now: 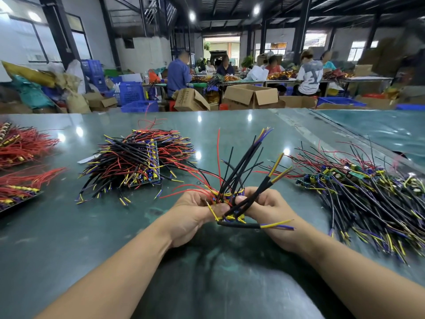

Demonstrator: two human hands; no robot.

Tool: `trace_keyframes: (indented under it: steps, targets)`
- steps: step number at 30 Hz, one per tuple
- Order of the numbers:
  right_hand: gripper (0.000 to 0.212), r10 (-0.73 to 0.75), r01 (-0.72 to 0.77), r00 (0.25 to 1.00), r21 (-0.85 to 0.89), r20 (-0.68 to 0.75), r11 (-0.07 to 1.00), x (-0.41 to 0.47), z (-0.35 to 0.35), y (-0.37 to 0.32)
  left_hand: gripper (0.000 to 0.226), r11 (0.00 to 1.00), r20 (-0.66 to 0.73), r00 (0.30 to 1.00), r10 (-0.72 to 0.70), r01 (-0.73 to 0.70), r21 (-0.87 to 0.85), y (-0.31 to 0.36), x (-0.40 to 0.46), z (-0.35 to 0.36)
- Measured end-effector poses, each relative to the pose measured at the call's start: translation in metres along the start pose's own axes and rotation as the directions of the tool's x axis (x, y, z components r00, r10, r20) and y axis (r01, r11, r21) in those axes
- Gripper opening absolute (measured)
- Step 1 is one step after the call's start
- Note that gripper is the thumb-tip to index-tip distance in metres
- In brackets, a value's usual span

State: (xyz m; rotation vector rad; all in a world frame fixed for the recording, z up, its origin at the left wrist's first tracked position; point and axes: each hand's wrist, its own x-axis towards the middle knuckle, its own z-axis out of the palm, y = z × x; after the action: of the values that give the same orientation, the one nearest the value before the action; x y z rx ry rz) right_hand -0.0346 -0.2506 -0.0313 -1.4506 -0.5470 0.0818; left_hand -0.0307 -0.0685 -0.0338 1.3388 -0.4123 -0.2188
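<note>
**Operator:** Head view: where is the wired board strip (pixel 232 218) sitting?

**Guide:** You are holding it just above the tabletop (pixel 69 238), your left hand (pixel 195 212) and right hand (pixel 269 210) each pinching one side. You are likely snapping it apart, so keep your thumbs beside the break line, clear of the wires (pixel 243 166).

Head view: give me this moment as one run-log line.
left hand: grips wired board strip | right hand: grips same strip | wires: fanning upward | green table: wired stack left, loose pile right
</note>
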Motion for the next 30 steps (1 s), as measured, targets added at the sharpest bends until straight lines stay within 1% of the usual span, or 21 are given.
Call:
trace_keyframes:
  steps: [2,4,6,8,9,10,11,14,17,21,24,27,30]
  targets:
    - [0.020,-0.005,0.005,1.000,0.009,-0.012,1.000,0.002,0.001,0.002,0.019,0.999,-0.018,1.000,-0.019,0.018,-0.040,0.001,0.001,0.001]
    - [0.020,-0.015,0.015,0.998,0.001,-0.059,1.000,0.005,0.003,0.003,0.021,0.998,-0.059,0.998,-0.019,0.015,-0.063,0.002,0.002,0.005]
    - [0.017,0.002,0.002,0.994,0.036,-0.106,0.999,0.008,0.004,0.005,0.025,0.999,-0.182,0.983,-0.017,0.008,-0.050,0.000,0.005,0.007]
    - [0.027,0.090,-0.075,0.986,0.110,-0.137,0.991,0.011,0.001,0.004,0.014,1.000,-0.321,0.947,0.015,-0.022,-0.018,0.000,0.008,0.010]
    - [0.028,0.137,-0.116,0.981,0.150,-0.138,0.982,0.011,0.000,0.003,0.013,0.999,-0.355,0.934,0.037,-0.049,-0.024,0.001,0.009,0.012]
    - [0.027,0.164,-0.142,0.979,0.175,-0.123,0.974,0.010,0.000,0.002,0.017,0.996,-0.366,0.929,0.055,-0.075,-0.040,0.001,0.010,0.014]
    - [0.024,0.172,-0.153,0.979,0.164,-0.106,0.974,0.009,0.001,0.002,0.022,0.995,-0.371,0.927,0.064,-0.089,-0.053,0.001,0.010,0.015]
    - [0.023,0.134,-0.133,0.981,0.020,-0.138,0.991,0.007,0.008,0.001,0.021,0.998,-0.348,0.936,0.059,-0.056,0.018,0.000,0.008,0.018]
    - [0.022,0.102,-0.104,0.975,-0.002,-0.199,0.995,0.006,0.007,0.000,0.017,0.990,-0.313,0.947,0.069,-0.027,0.138,-0.001,0.008,0.020]
    - [0.015,0.117,-0.097,0.973,0.109,-0.197,0.989,0.007,0.005,-0.001,0.014,0.989,-0.345,0.935,0.085,-0.038,0.142,0.000,0.008,0.022]
    - [0.014,0.128,-0.079,0.965,0.213,-0.227,0.974,0.009,0.006,-0.003,0.011,0.987,-0.257,0.961,0.101,-0.063,0.150,0.002,0.006,0.018]
    - [0.017,0.158,-0.063,0.940,0.300,-0.303,0.952,0.011,0.001,-0.008,0.026,0.981,-0.122,0.987,0.106,-0.083,0.177,0.002,0.000,0.013]
    - [0.022,0.203,-0.079,0.919,0.346,-0.338,0.935,0.011,-0.002,-0.012,0.029,0.973,-0.105,0.982,0.154,-0.133,0.189,-0.003,-0.004,0.012]
